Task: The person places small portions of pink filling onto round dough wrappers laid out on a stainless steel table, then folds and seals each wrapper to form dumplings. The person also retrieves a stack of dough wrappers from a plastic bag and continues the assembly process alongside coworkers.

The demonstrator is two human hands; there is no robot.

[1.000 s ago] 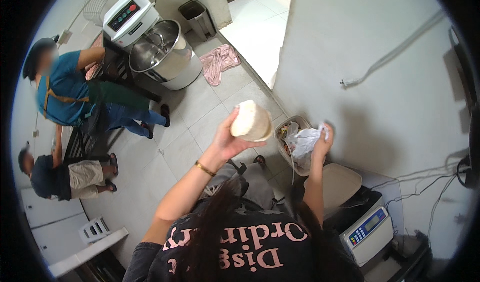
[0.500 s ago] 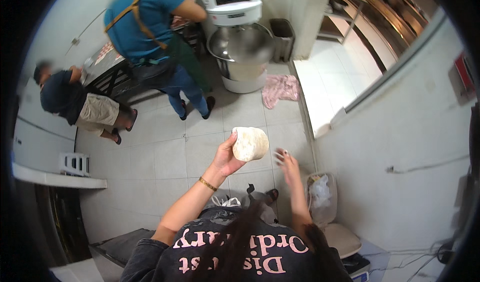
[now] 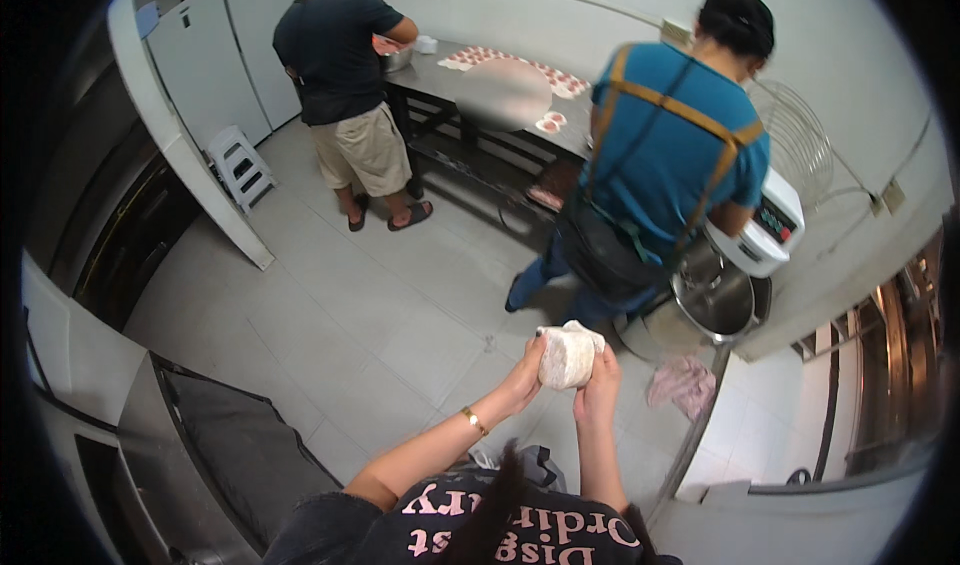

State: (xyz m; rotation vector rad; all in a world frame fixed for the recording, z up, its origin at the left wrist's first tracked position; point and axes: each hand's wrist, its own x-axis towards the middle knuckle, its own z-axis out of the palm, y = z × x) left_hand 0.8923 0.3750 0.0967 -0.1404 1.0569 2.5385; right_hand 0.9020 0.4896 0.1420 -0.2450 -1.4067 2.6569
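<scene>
A pale, floury, drum-shaped stack of dough wrappers (image 3: 567, 359) is held up in front of me between both hands. My left hand (image 3: 522, 376) grips its left side, fingers closed round it. On the other side my right hand (image 3: 599, 383) is closed against the stack, where a thin layer at the top right stands loose from the rest. Some fingers of both hands are hidden behind the stack.
A co-worker in a blue shirt (image 3: 665, 135) stands just ahead beside a spiral mixer (image 3: 715, 295). Another in dark clothes (image 3: 345, 55) works at a metal table (image 3: 425, 78) bearing rows of filled dough rounds. A pink cloth (image 3: 683, 387) lies on the floor; a stool (image 3: 240, 168) stands left.
My view has swung left toward the table. My right hand has come to the stack and closed on it; before, it was apart with fingers spread. A layer now stands loose.
</scene>
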